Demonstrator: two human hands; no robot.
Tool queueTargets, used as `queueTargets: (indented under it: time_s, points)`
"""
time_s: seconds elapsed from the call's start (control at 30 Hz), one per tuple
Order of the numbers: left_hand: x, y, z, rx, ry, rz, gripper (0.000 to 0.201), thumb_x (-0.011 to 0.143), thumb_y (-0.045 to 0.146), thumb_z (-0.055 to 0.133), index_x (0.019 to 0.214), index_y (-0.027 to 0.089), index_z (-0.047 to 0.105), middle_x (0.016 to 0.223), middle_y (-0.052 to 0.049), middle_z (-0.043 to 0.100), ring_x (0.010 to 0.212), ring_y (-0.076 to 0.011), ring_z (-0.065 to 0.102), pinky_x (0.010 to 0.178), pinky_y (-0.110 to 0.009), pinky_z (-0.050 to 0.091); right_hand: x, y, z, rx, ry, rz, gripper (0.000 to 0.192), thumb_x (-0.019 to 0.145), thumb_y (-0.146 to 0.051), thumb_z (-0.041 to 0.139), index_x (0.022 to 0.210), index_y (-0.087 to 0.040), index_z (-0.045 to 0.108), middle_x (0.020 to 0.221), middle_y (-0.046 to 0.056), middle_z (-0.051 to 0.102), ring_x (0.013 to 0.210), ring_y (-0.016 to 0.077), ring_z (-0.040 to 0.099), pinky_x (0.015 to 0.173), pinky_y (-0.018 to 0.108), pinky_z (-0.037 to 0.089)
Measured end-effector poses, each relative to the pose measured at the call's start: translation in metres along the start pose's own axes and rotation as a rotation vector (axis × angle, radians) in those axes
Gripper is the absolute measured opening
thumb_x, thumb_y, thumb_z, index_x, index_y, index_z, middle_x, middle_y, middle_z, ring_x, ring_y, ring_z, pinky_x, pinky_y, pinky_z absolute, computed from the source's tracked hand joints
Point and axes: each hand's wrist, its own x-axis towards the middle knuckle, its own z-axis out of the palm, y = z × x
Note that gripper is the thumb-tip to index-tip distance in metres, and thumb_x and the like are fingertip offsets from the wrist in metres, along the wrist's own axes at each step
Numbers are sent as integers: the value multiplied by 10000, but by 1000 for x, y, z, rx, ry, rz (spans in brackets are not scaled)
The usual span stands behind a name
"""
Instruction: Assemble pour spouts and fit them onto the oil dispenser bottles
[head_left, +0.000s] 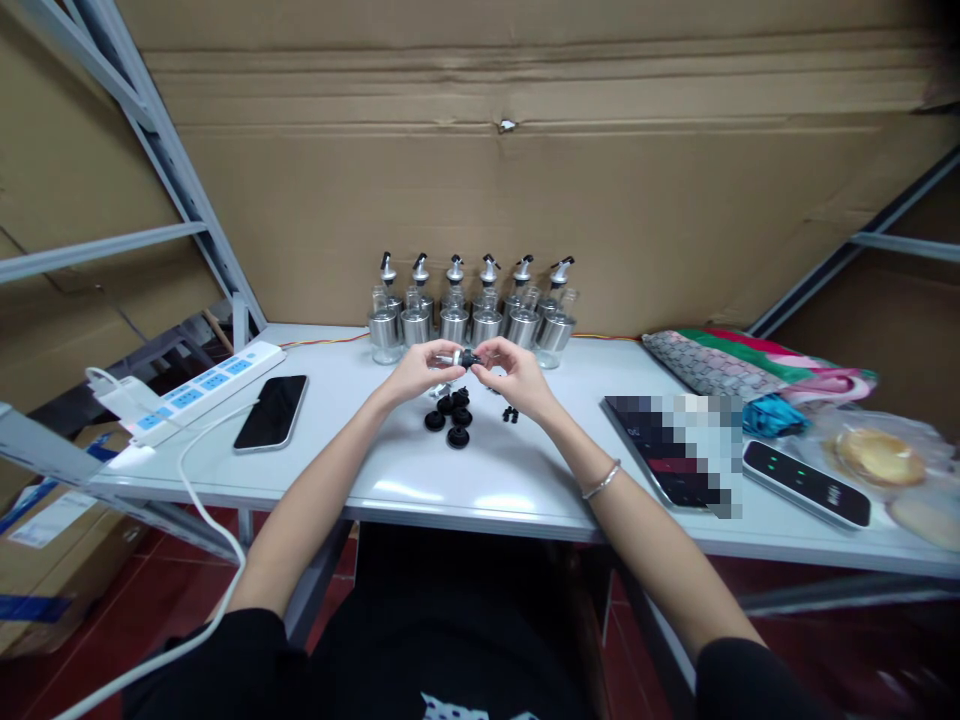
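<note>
Small black-and-metal spout part (466,358) held between both hands above white table (525,480). Left hand (417,372) and right hand (513,374) fingertips pinched narrow on it. Loose black caps (452,417) just below.

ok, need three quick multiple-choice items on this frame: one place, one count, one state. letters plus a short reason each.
1. Where is the black smartphone lying?
A. beside the white power strip
B. on the striped cloth
C. among the bottles

2. How many steel-and-glass spouted dispenser bottles are in the back row?
A. four
B. six
C. nine

3. What are the left hand and right hand doing?
A. resting flat
B. both holding a small black-and-silver part
C. gripping the phone

A: the phone lies just right of the strip.
B: six spouts are visible.
B: both hands' fingers meet on the part above the white table.
</note>
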Motion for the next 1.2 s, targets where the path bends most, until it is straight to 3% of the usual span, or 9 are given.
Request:
queueTargets:
  time_s: [0.13, 0.23, 0.37, 0.47, 0.63, 0.8, 0.97, 1.1, 1.2]
  points:
    - [0, 1, -3, -44, -44, -21, 433, 709, 462, 631, 954, 106, 601, 813, -56, 655, 657, -120, 574, 643, -260, 452, 1, -1, -4, -20, 22, -104, 148, 658, -183, 597, 797, -186, 545, 816, 14, 578, 788, 142, 551, 691, 279, 469]
    - [3, -3, -6, 7, 25, -7, 431, 750, 470, 590, 995, 116, 587, 860, -64, 662, 716, -138, 591, 677, -268, 456, 3, 0, -7, -24, 80, -106, 145, 654, -157, 567, 793, -184, 536, 822, 20, 573, 800, 148, 550, 695, 285, 467]
    - [6, -18, -12, 358, 195, 79, 368, 760, 382, 625, 1047, 153, 595, 1030, -72, 635, 951, -192, 581, 825, -302, 440, 5, 5, -10, -36, 170, -54, 174, 669, -169, 547, 842, -173, 568, 879, 47, 592, 837, 163, 557, 708, 302, 475]
    - [7, -30, -16, 630, 240, 77, 346, 776, 319, 629, 1089, 175, 591, 1044, -70, 618, 987, -213, 562, 877, -332, 422, 5, 7, -10, -55, 211, -17, 181, 680, -185, 554, 856, -175, 590, 906, 54, 606, 840, 165, 561, 718, 309, 482]
    - [6, -41, -9, 763, 215, 4, 381, 835, 348, 564, 1174, 175, 544, 1094, -89, 599, 1028, -234, 539, 914, -362, 413, 5, 8, -10, -99, 195, -5, 182, 701, -214, 565, 870, -173, 618, 916, 57, 627, 813, 161, 570, 716, 317, 492]
    - [5, -47, -3, 806, 110, -21, 664, 809, 499, 563, 1356, 188, 352, 1296, -127, 480, 1201, -289, 430, 987, -439, 354, 5, 10, -10, -159, 140, -32, 200, 722, -207, 553, 898, -178, 643, 885, 45, 615, 779, 147, 566, 706, 304, 493]
    - [5, -58, -4, 791, -35, 63, 668, 820, 490, 555, 1376, 194, 333, 1334, -130, 432, 1243, -286, 387, 1012, -439, 338, 4, 16, -13, -346, 2, -65, 238, 691, -135, 529, 882, -174, 667, 811, 36, 577, 720, 143, 546, 663, 285, 469]
    - [7, -64, -2, 798, -76, 104, 551, 846, 465, 523, 1333, 234, 411, 1356, -98, 428, 1240, -273, 394, 1033, -436, 320, 0, 19, -12, -527, -257, -69, 278, 650, -49, 505, 841, -155, 676, 823, 51, 599, 697, 140, 539, 696, 287, 446]
    - [7, -63, -1, 816, -69, 88, 458, 842, 440, 532, 1249, 234, 501, 1354, -98, 430, 1243, -281, 392, 1033, -452, 316, -4, 17, -10, -556, -465, -11, 396, 613, 2, 494, 939, -157, 653, 780, 30, 620, 666, 134, 540, 644, 254, 423]
